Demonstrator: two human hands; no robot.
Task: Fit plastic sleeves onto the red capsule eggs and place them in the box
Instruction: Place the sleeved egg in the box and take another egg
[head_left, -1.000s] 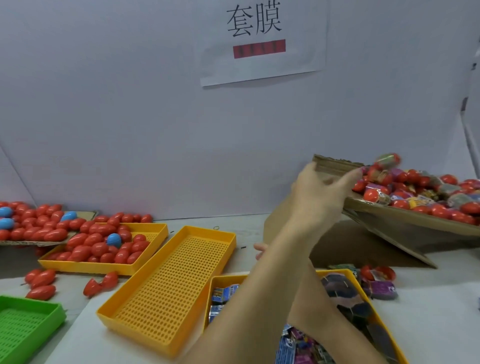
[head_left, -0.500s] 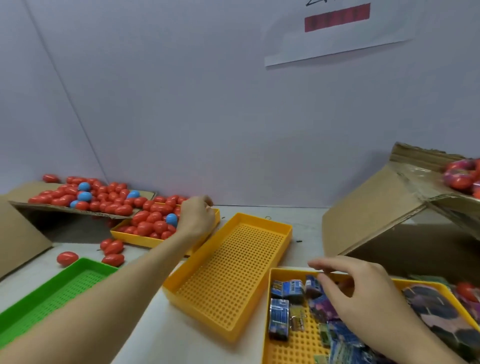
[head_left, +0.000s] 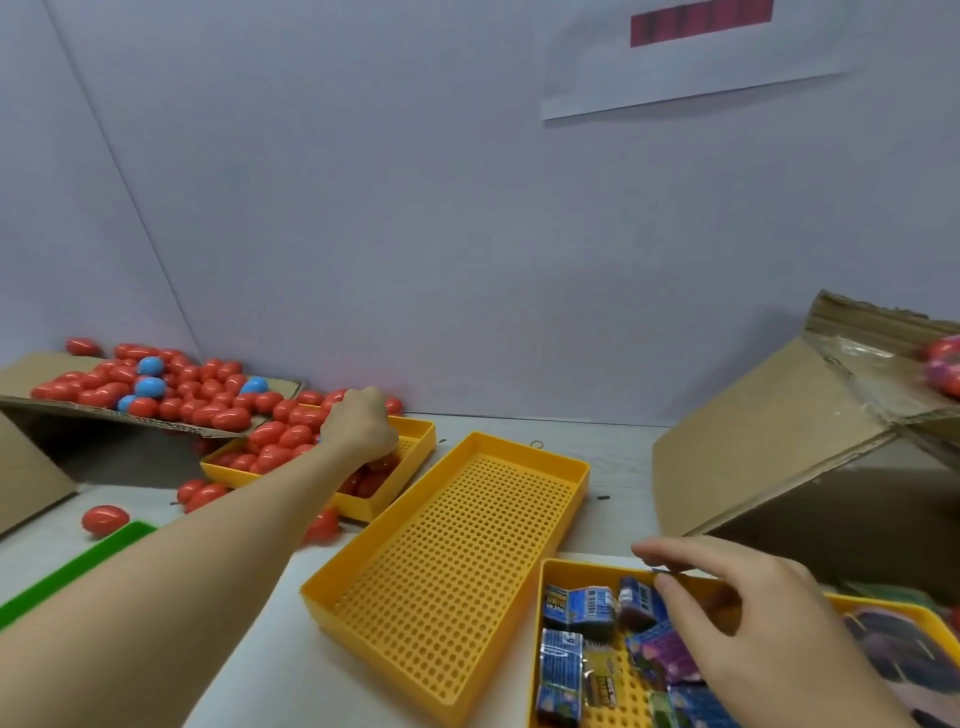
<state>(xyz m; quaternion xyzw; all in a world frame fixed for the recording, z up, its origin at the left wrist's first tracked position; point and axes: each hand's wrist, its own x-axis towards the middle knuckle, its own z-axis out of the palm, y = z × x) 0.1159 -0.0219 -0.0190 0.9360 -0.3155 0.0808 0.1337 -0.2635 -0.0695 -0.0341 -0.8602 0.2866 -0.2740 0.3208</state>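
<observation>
At far left a flattened cardboard sheet (head_left: 31, 374) and a yellow tray (head_left: 415, 434) just beside it hold red eggs (head_left: 275, 439), a few blue among them. An empty yellow tray (head_left: 452, 587) sits mid-bench. The near right tray (head_left: 558, 571) holds plastic sleeves (head_left: 576, 610). The cardboard box (head_left: 769, 431) stands tilted at right. The left hand (head_left: 361, 428) curls down onto eggs in the far tray; whether it grips one I cannot tell. The right hand (head_left: 748, 618) hovers over the sleeves, fingers loosely spread, holding nothing
</observation>
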